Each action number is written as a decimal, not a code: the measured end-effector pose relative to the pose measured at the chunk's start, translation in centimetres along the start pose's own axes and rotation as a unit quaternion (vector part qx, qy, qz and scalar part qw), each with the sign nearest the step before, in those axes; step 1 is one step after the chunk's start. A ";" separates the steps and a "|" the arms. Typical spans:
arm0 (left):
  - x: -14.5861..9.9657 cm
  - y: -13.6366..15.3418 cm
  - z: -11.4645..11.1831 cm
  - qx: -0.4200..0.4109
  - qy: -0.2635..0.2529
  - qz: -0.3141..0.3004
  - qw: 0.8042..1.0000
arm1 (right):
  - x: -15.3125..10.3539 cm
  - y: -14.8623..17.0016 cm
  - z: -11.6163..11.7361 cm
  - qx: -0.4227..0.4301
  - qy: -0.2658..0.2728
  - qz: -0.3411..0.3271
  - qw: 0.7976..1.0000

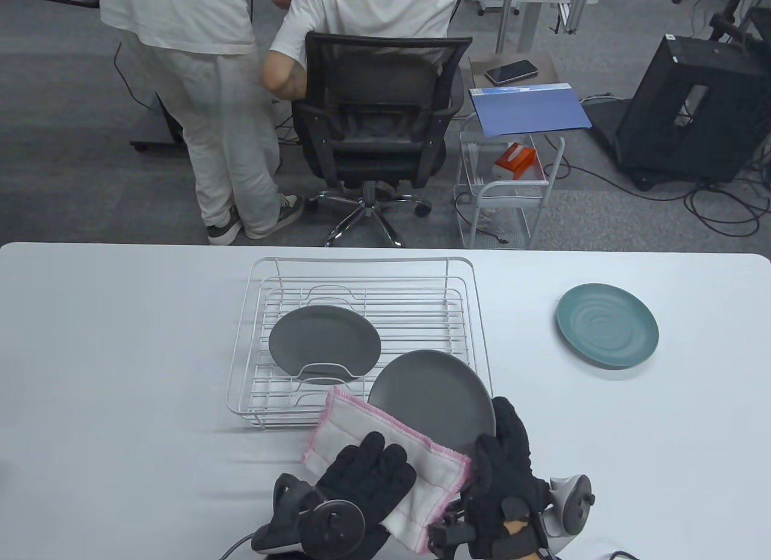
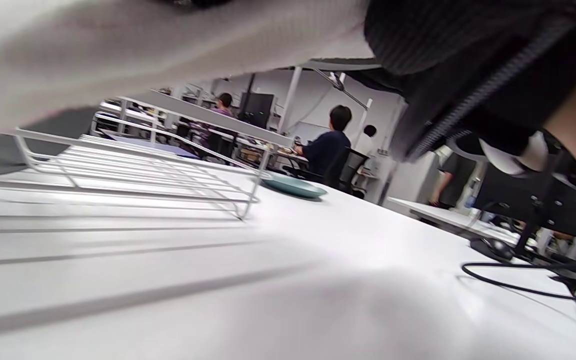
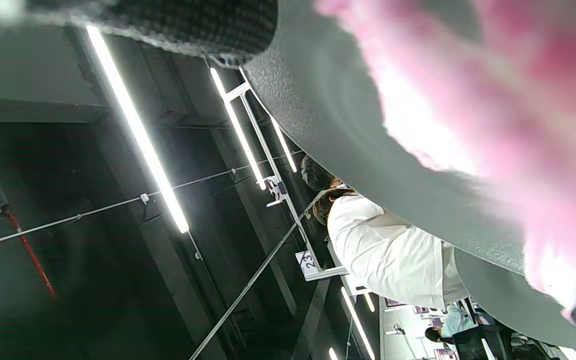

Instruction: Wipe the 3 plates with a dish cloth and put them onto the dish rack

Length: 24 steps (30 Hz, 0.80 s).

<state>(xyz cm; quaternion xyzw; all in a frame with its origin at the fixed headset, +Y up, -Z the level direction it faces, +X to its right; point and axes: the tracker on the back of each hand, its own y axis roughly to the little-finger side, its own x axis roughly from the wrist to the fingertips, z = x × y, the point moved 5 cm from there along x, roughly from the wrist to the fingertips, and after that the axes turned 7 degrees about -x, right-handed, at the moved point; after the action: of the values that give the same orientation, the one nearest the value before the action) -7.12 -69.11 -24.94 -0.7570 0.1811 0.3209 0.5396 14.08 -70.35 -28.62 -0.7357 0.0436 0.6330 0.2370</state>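
Overhead, surroundings: a white worktop [image 1: 120, 343] carries a wire dish rack [image 1: 355, 337] near its centre, and a teal plate [image 1: 607, 325] lies flat at 3 o'clock of the rack, well apart from it.
Rack contents: one small grey plate [image 1: 324, 344] lies inside.
Beyond the worktop: a black office chair [image 1: 376, 132], a wire cart [image 1: 506, 186] and two people in white stand at 12 o'clock.
Held plate: a larger grey plate [image 1: 430, 397] hangs over the rack's 5 o'clock corner.
Cloth: a white dish cloth [image 1: 385, 451] with pink edging covers the plate's near side.
Left hand [image 1: 361, 482]: fingers spread flat, pressing on the cloth.
Right hand [image 1: 503, 463]: fingers curled over the larger plate's rim, gripping it.
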 end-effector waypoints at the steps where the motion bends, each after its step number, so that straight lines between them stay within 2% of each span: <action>1: 0.0 -0.2 -0.1 -0.001 0.004 -0.003 1.000 | 0.0 0.0 0.3 -0.001 -0.011 -0.002 1.000; 6: -0.1 -1.2 -0.1 0.011 -0.005 -0.026 1.000 | -0.4 0.6 2.8 -0.024 -0.087 -0.011 0.996; 12: -0.6 -1.6 0.9 0.027 -0.047 -0.036 0.998 | -1.3 2.5 5.8 -0.034 -0.176 0.019 0.984; 17: -0.8 -0.7 1.2 0.059 -0.065 -0.015 0.996 | -1.5 2.9 6.3 -0.070 -0.208 0.036 0.975; 22: -1.1 0.2 2.5 0.121 -0.094 0.017 0.988 | -1.5 2.8 6.5 -0.062 -0.216 0.053 0.973; 24: -1.4 0.7 3.0 0.110 -0.109 0.027 0.988 | -1.5 2.5 6.5 -0.065 -0.220 0.054 0.972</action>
<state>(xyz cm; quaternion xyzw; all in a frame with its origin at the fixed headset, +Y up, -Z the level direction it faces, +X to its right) -9.46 -66.64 -25.07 -0.6486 0.1757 0.3942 0.6269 6.94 -70.34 -28.46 -0.5890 -0.0112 0.7925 0.1578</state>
